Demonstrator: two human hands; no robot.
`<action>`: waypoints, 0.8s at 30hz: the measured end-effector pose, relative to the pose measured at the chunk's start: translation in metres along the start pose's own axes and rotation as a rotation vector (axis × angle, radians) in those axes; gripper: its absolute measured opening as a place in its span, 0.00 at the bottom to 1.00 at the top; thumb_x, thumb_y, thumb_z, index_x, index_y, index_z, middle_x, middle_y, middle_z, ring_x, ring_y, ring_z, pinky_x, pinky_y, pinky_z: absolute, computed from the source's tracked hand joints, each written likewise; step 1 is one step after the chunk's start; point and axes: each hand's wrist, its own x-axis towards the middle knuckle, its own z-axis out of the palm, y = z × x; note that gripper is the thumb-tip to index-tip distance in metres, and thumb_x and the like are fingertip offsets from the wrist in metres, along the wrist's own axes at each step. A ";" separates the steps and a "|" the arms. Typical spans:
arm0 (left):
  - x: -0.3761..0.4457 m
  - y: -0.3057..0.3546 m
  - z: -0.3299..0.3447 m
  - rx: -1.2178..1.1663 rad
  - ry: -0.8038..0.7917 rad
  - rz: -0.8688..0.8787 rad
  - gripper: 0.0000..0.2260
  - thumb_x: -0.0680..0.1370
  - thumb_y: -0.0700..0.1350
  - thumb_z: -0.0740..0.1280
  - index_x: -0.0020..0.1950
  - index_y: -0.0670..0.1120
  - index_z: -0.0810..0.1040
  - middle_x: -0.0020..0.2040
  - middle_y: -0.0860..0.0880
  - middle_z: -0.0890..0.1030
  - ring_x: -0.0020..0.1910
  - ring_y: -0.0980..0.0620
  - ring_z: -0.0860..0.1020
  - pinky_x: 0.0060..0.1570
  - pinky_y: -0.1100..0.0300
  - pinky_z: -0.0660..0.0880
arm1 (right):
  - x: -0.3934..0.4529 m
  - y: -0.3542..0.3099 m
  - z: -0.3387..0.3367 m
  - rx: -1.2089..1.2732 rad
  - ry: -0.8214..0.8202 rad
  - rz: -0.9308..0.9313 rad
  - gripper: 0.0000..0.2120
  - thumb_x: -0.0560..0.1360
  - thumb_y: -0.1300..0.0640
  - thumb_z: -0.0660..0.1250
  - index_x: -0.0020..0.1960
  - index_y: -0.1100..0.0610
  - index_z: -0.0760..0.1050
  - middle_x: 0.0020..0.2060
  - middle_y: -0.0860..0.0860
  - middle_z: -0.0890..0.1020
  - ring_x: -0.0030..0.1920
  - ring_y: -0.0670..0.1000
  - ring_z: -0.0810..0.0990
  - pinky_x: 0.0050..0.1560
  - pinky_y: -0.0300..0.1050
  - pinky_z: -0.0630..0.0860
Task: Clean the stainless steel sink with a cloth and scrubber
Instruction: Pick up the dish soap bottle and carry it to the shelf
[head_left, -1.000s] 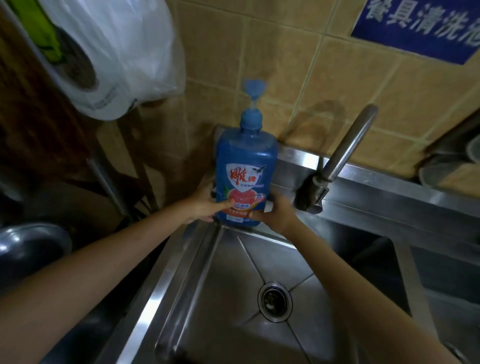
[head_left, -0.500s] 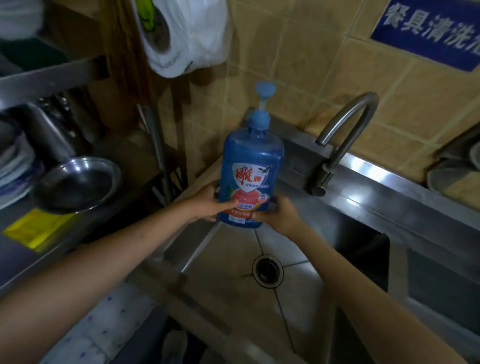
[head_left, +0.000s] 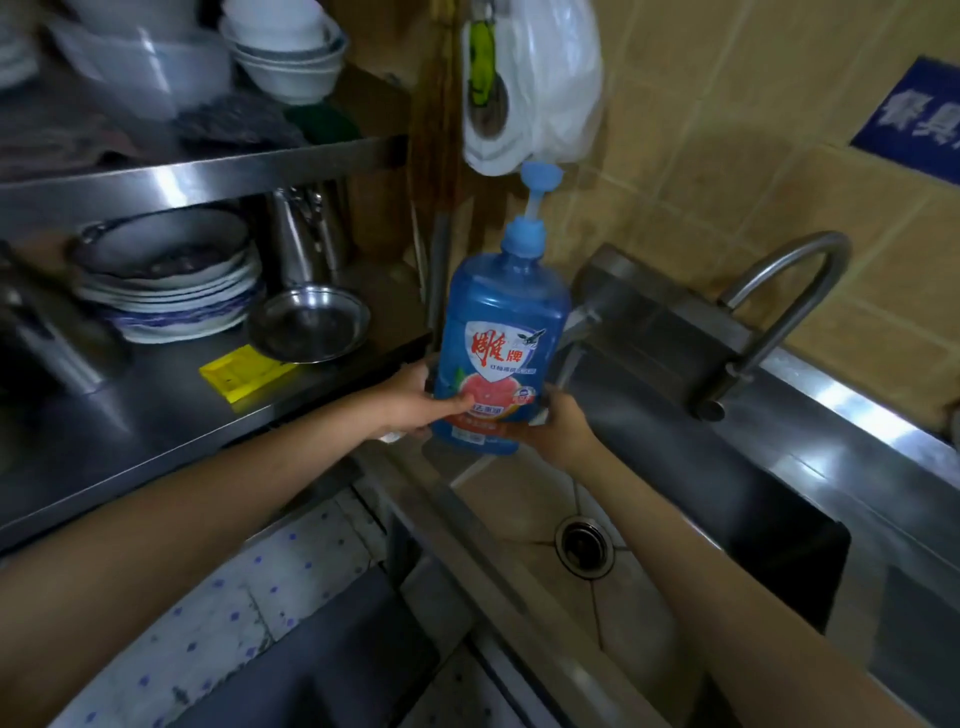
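Stainless steel sink (head_left: 524, 499) lies low and right of centre, its drain (head_left: 584, 545) in the basin floor and a curved faucet (head_left: 779, 306) rising from its far right rim. Over the sink's far left corner, 2 hands hold a blue pump bottle of dish soap (head_left: 501, 358) upright. Left hand (head_left: 415, 400) has its grip closed round the bottle's lower left side, thumb across the label. Right hand (head_left: 558, 428) has its grip curled round the lower right side and base.

Left of the sink, a steel surface (head_left: 156, 431) carries a yellow flat object (head_left: 244, 371), a round metal dish (head_left: 309, 325) and, farther left, a stack of plates (head_left: 171, 296) topped by a metal bowl. On a shelf (head_left: 208, 171) above stand white bowls (head_left: 285, 47). A white plastic bag (head_left: 540, 83) hangs on the tiled wall behind the pump head, and a blue sign (head_left: 914, 124) sits at the far right.
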 end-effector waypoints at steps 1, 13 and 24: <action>-0.008 -0.003 -0.007 0.006 0.014 0.002 0.32 0.73 0.51 0.71 0.73 0.51 0.60 0.68 0.47 0.71 0.63 0.47 0.73 0.54 0.50 0.77 | 0.000 -0.005 0.008 -0.030 0.001 -0.001 0.29 0.66 0.63 0.76 0.64 0.62 0.71 0.58 0.51 0.77 0.57 0.48 0.75 0.52 0.34 0.76; -0.117 -0.045 -0.097 -0.089 0.185 -0.030 0.32 0.69 0.57 0.72 0.69 0.51 0.66 0.64 0.49 0.75 0.60 0.46 0.76 0.53 0.45 0.78 | -0.030 -0.084 0.099 -0.015 -0.167 -0.111 0.29 0.66 0.60 0.76 0.64 0.59 0.71 0.58 0.51 0.78 0.56 0.47 0.76 0.57 0.40 0.74; -0.222 -0.064 -0.173 -0.099 0.403 0.024 0.25 0.73 0.48 0.70 0.68 0.48 0.68 0.60 0.48 0.77 0.56 0.51 0.76 0.57 0.54 0.75 | -0.050 -0.167 0.182 -0.015 -0.331 -0.251 0.25 0.67 0.61 0.76 0.62 0.57 0.73 0.55 0.49 0.79 0.56 0.47 0.77 0.57 0.44 0.74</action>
